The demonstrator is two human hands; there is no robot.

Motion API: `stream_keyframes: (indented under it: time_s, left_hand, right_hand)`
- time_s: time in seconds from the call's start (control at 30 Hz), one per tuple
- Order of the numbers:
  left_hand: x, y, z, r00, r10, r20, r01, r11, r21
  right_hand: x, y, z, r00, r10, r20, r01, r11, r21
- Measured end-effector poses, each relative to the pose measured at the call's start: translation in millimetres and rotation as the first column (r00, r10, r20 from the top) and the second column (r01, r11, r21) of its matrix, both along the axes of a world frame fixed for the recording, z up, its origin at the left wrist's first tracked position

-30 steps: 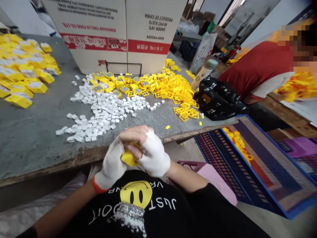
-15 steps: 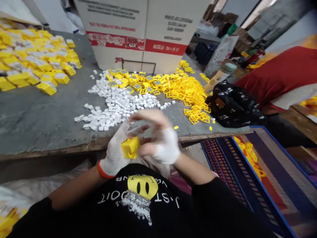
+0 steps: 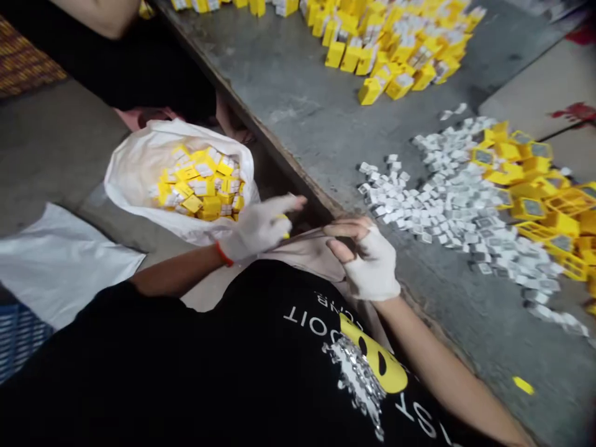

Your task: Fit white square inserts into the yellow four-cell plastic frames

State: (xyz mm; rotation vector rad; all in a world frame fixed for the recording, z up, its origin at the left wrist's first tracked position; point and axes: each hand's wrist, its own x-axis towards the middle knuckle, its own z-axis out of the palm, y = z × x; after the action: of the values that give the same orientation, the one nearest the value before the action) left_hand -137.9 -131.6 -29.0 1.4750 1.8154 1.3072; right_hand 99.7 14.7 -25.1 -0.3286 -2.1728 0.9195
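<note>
My left hand (image 3: 258, 228), in a white fingerless glove with an orange cuff, is closed beside the rim of a white sack. A bit of a yellow plastic piece (image 3: 283, 228) shows at its palm; the rest is hidden by the fingers. Near the table edge my right hand (image 3: 370, 261), gloved likewise, has its thumb and curved fingers apart, with nothing seen between them. Inside the white sack (image 3: 125, 161) lie many yellow plastic blocks (image 3: 205, 186) with white parts on them.
On the grey table (image 3: 288, 118) lie a pile of small white pieces (image 3: 447, 192), yellow frames and housings (image 3: 535, 180), and a heap of yellow-and-white blocks (image 3: 395, 43). A person's arm (image 3: 105, 15) is at upper left. A white sheet (image 3: 60, 261) lies on the floor.
The view has swung left to the sack. My left hand has moved away from the right, toward the sack; the yellow block that showed between them is now mostly hidden.
</note>
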Motion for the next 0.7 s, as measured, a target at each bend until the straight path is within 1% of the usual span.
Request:
stream_keyframes:
  time_s: [0.03,0.07,0.1,0.13,0.17,0.2,0.23,0.27,0.33,0.43,0.5,0.53,0.6,0.7]
  left_hand:
    - [-25,-13,1.6,0.996,0.082,-0.040,-0.083,0.996,-0.019]
    - [-50,-24,3.5,0.979,0.167,-0.116,-0.176,0.982,-0.065]
    - [-71,-35,5.1,0.899,0.208,-0.384,-0.295,0.938,-0.183]
    - [-89,-46,6.0,0.768,0.155,-0.621,-0.411,0.864,-0.292]
    - [-101,-56,5.7,0.728,0.115,-0.676,-0.445,0.830,-0.338]
    - [-108,-65,4.2,0.697,0.035,-0.716,-0.442,0.807,-0.392]
    - [-111,-74,1.2,0.689,-0.060,-0.722,-0.411,0.789,-0.458]
    - [-109,-81,-3.1,0.696,-0.143,-0.704,-0.364,0.774,-0.517]
    - [-100,-90,-14.9,0.691,-0.287,-0.664,-0.292,0.729,-0.619]
    - [-89,-88,-33.2,0.661,-0.390,-0.641,-0.282,0.663,-0.694]
    - [-91,-83,-38.4,0.642,-0.426,-0.638,-0.295,0.630,-0.718]
    - [-93,-81,-37.6,0.634,-0.442,-0.635,-0.297,0.619,-0.727]
    - [-98,-82,-29.0,0.620,-0.465,-0.631,-0.295,0.608,-0.737]
    - [-102,-96,-7.1,0.614,-0.465,-0.638,-0.279,0.629,-0.726]
  right_hand:
    - [-9,5,-6,0.996,0.045,0.082,-0.040,0.998,-0.055]
    - [-18,10,-12,0.981,0.107,0.161,-0.088,0.989,-0.122]
    - [-27,13,-20,0.957,0.177,0.228,-0.134,0.972,-0.195]
    - [-35,15,-28,0.930,0.244,0.276,-0.170,0.949,-0.265]
    - [-44,16,-36,0.904,0.299,0.307,-0.193,0.924,-0.330]
    - [-51,16,-45,0.883,0.341,0.323,-0.205,0.898,-0.389]
    - [-57,15,-53,0.867,0.373,0.331,-0.208,0.873,-0.441]
    - [-60,13,-60,0.852,0.399,0.339,-0.204,0.849,-0.486]
    - [-63,10,-74,0.825,0.441,0.354,-0.195,0.810,-0.554]
    - [-55,6,-92,0.802,0.480,0.356,-0.195,0.774,-0.603]
    - [-47,5,-101,0.811,0.475,0.341,-0.189,0.765,-0.616]
    - [-43,4,-105,0.821,0.464,0.331,-0.183,0.765,-0.618]
    - [-38,4,-109,0.841,0.441,0.313,-0.171,0.766,-0.620]
    - [-39,4,-110,0.853,0.428,0.298,-0.161,0.761,-0.629]
